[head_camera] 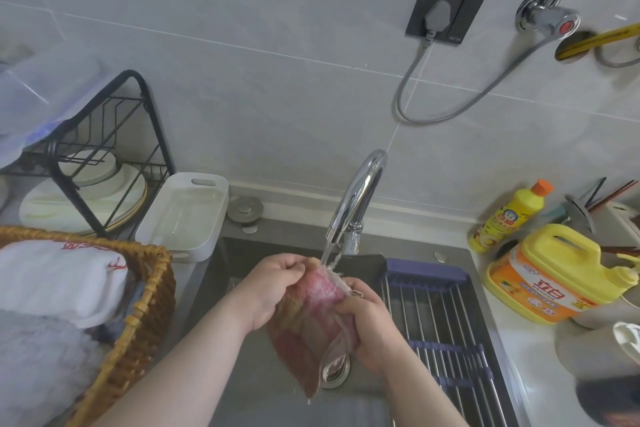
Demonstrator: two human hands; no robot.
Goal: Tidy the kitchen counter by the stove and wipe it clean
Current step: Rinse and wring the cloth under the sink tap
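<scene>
At the lower centre of the frame, the left hand pinched the upper edge of a wet pink cloth and the right hand curled round its side. They held it over the dark sink, under water running from the chrome tap. A yellow detergent jug stood on the bench at the right.

Soft, even light, faint shadows. Glare sits on the faucet just above the gripped cloth; far from it, edges bend and blur.

Both hands meet ahead, forearms converging; left hand pinches, right hand apparently curled, gripping.
</scene>
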